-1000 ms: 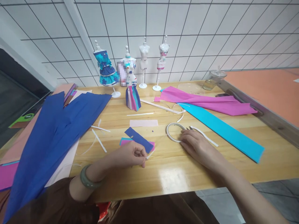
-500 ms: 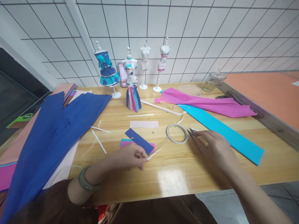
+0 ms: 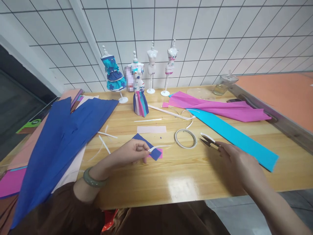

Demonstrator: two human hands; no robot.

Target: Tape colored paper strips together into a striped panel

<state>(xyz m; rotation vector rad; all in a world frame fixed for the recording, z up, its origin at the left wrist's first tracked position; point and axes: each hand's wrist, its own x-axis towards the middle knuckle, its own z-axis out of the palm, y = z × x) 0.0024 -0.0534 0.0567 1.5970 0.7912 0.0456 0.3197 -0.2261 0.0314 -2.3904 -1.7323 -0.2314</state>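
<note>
My left hand (image 3: 137,150) pinches one end of a short, narrow strip of white tape (image 3: 156,147) over a dark blue paper rectangle (image 3: 154,154). The strip's far end stops short of the tape roll (image 3: 176,138), which lies flat between my hands. Under the blue rectangle, part of a pink piece (image 3: 160,153) shows. My right hand (image 3: 236,160) holds a pair of thread snips (image 3: 209,143), dark blades pointing left toward the roll. Beyond the blades lies a small white strip (image 3: 207,135). A pale pink rectangle (image 3: 151,129) rests behind the blue one.
Several small dress forms stand at the back, one in a striped skirt (image 3: 140,104). Large blue paper (image 3: 56,137) covers the left side. Magenta paper (image 3: 217,107) and a turquoise strip (image 3: 234,138) lie right, near a glass jar (image 3: 223,85). White strips (image 3: 104,144) are scattered about.
The tape strip that stretched from my left hand to the roll now ends apart from it. My left hand has risen slightly with it; my right hand has drawn rightward with the snips.
</note>
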